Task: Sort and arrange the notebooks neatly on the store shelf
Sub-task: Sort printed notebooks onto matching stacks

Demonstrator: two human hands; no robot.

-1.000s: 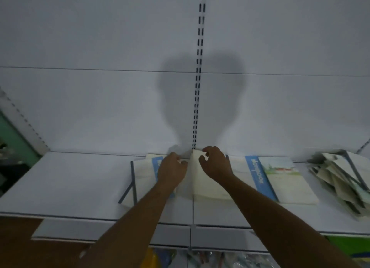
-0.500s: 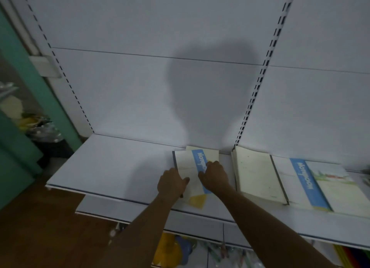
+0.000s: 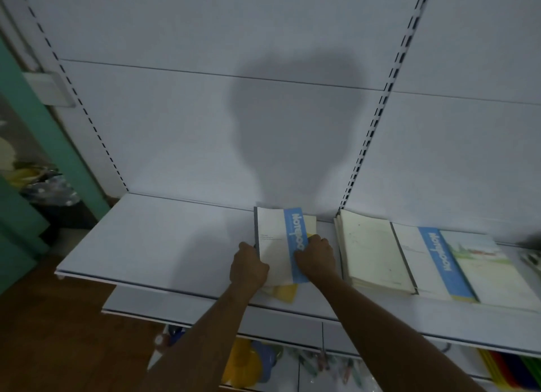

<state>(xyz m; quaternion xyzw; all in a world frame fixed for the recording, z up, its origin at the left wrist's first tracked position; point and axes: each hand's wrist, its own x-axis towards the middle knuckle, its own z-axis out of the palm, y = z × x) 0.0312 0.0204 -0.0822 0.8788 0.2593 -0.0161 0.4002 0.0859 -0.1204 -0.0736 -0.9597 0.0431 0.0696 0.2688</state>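
Observation:
A small pile of notebooks [image 3: 275,239] with a white cover and a blue "Notebook" band lies on the white shelf [image 3: 164,242]. My left hand [image 3: 248,267] grips the pile's left edge near the dark spine. My right hand [image 3: 317,257] holds its right side, fingers curled over the blue band. A yellow cover [image 3: 285,292] sticks out beneath the pile at the front. To the right lie a cream stack [image 3: 371,251] and another blue-banded notebook [image 3: 456,263].
The shelf's white back panel has slotted uprights [image 3: 369,128]. Left of the pile the shelf surface is bare. A green wall [image 3: 26,146] and clutter stand at the far left. A lower shelf holds colourful items [image 3: 248,362].
The view has swung left since a second ago. Both hands left the cream stack and now hold the blue-banded pile on the left shelf section; since half a second ago they barely shifted.

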